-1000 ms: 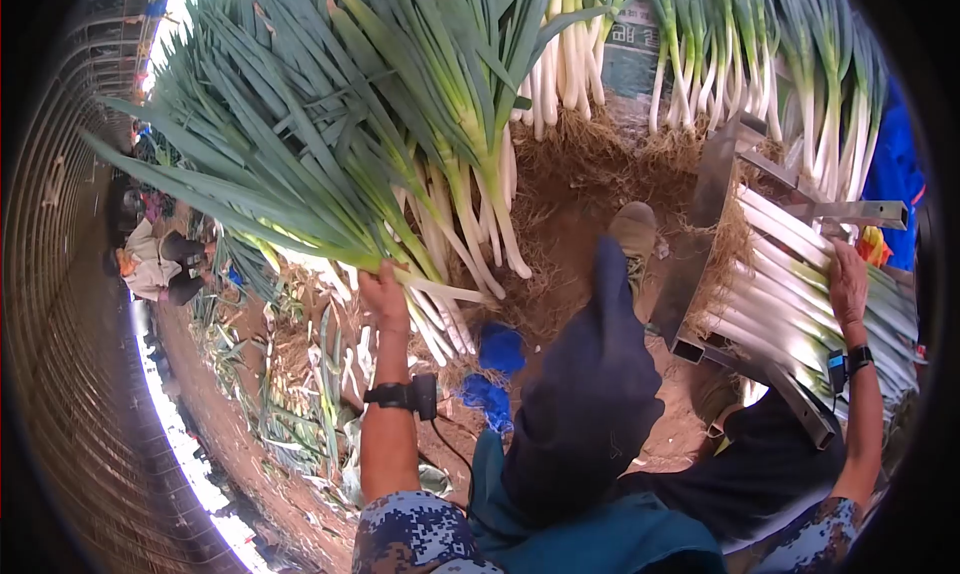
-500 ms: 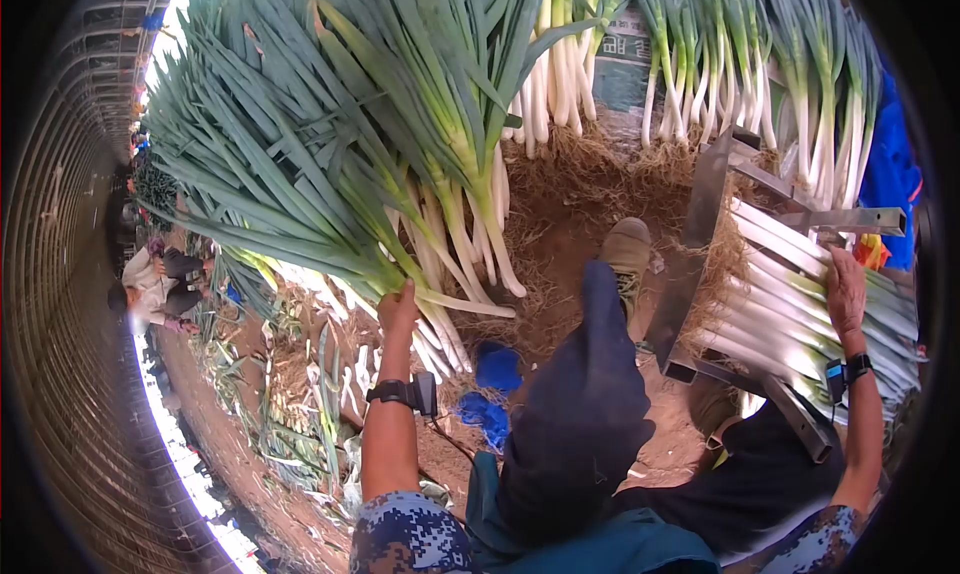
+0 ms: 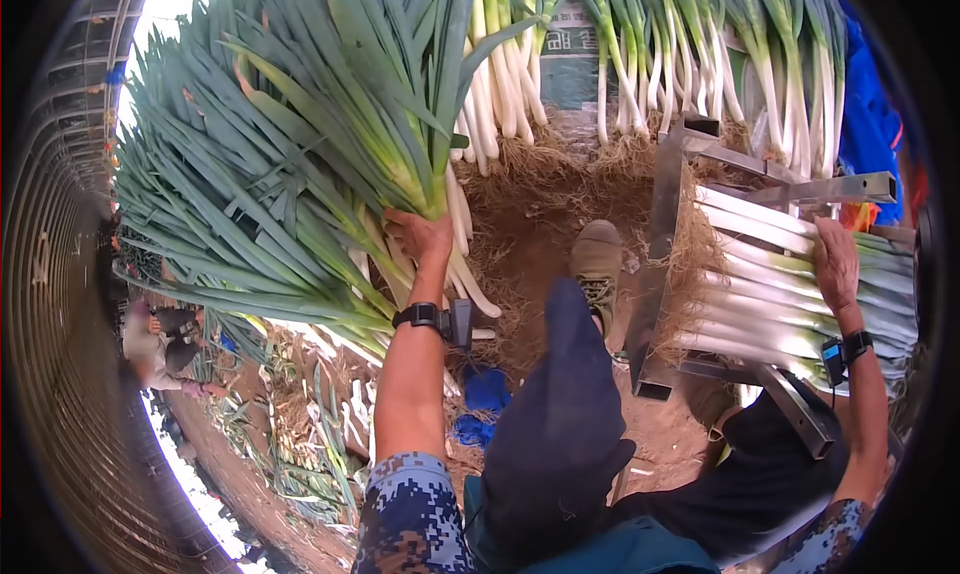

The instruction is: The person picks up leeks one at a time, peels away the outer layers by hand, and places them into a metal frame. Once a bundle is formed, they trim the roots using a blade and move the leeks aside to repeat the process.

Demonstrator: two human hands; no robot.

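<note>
One brown-soil gap (image 3: 530,249) is dividing green-and-white leeks (image 3: 428,186) at eleven o'clock, leaves (image 3: 270,164) outward, from a silver metal frame (image 3: 666,214) at three. Left hand (image 3: 425,237) is curling against them, grip unclear; right hand (image 3: 838,262) is lying flat on framed leeks (image 3: 765,299), roots (image 3: 703,244) toward nine.

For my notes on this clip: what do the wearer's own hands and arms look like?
Both the left hand and right hand are ungloved, with bare forearms. The left sleeve and right sleeve have a blue, white and dark pixelated camouflage pattern. Each wrist wears a black strap with a small boxy device; the right device shows some blue.
</note>
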